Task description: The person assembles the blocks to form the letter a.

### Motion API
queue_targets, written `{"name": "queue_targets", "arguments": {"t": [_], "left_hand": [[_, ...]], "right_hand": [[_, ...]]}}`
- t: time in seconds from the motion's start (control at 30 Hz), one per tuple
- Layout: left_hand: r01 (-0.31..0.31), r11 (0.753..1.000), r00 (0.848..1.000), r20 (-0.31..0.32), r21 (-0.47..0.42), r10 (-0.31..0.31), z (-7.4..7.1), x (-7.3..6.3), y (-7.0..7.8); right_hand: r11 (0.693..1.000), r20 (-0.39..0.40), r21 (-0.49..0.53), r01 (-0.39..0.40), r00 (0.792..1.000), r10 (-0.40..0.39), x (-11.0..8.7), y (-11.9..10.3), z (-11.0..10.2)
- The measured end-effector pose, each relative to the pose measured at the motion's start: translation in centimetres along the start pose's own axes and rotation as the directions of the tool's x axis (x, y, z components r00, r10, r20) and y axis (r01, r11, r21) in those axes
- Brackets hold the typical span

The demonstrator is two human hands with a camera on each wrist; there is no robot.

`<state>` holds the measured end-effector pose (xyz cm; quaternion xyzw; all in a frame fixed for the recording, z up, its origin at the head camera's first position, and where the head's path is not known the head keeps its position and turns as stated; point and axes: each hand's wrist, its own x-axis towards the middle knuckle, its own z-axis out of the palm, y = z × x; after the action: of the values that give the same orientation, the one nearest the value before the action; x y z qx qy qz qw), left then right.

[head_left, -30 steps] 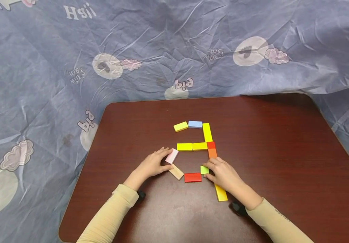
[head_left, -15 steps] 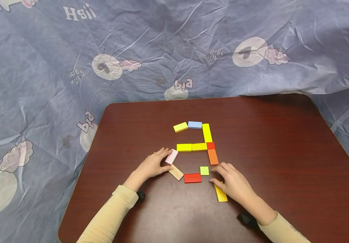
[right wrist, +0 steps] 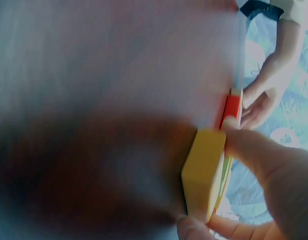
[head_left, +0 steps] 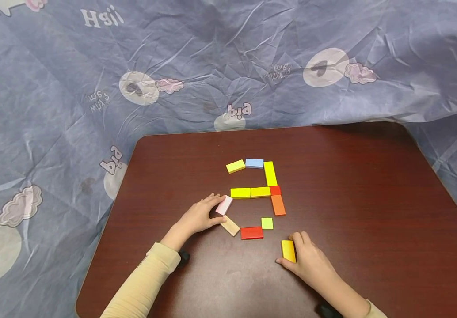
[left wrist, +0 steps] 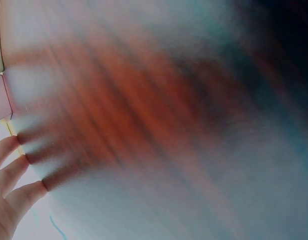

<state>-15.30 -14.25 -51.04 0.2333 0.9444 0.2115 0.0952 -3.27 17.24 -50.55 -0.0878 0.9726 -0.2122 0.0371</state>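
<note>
At the near end of the layout, my right hand [head_left: 312, 263] grips a yellow block [head_left: 288, 251] by its two ends, thumb at the near end and fingers at the far end. The right wrist view shows this yellow block [right wrist: 201, 172] close up between thumb and fingertips. My left hand [head_left: 196, 216] rests at the left side, index fingertip on a pink block [head_left: 224, 205] and thumb at the corner of a plain wooden block [head_left: 230, 226]. A red block [head_left: 251, 232] and a lime green block [head_left: 267, 223] lie between the hands.
Beyond the hands, an orange block [head_left: 278, 205], a small red block [head_left: 275, 190], several yellow blocks [head_left: 240, 193] and a blue block [head_left: 254, 163] lie flat in joined rows on the dark brown table [head_left: 352, 190]. A grey-blue printed cloth [head_left: 196, 57] hangs behind.
My right hand has left the lime green block, moved right and nearer, and taken hold of the yellow block. The orange block, partly covered before, shows fully. My left hand has stayed still.
</note>
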Motion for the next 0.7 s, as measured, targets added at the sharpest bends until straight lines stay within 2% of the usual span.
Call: {"name": "queue_targets", "arguments": {"t": [0.1, 0.2, 0.5, 0.7], "left_hand": [[0.004, 1.0, 1.0, -0.003, 0.0, -0.004, 0.0, 0.0, 0.0], [0.006, 1.0, 1.0, 0.0, -0.001, -0.006, 0.0, -0.1, 0.0], [0.0, 1.0, 1.0, -0.005, -0.015, 0.0, 0.0, -0.2, 0.0], [0.0, 1.0, 1.0, -0.001, -0.01, 0.0, 0.1, -0.1, -0.1]], "right_hand": [[0.998, 0.012, 0.023, -0.056, 0.998, 0.055, -0.3, -0.3, 0.2], [0.998, -0.014, 0.031, -0.062, 0.998, 0.062, -0.2, -0.4, 0.3], [1.0, -0.085, 0.009, -0.001, 0.996, 0.002, 1.6, 0.2, -0.1], [0.999, -0.098, -0.028, 0.04, 0.994, -0.042, 2.9, 0.6, -0.4]]}}
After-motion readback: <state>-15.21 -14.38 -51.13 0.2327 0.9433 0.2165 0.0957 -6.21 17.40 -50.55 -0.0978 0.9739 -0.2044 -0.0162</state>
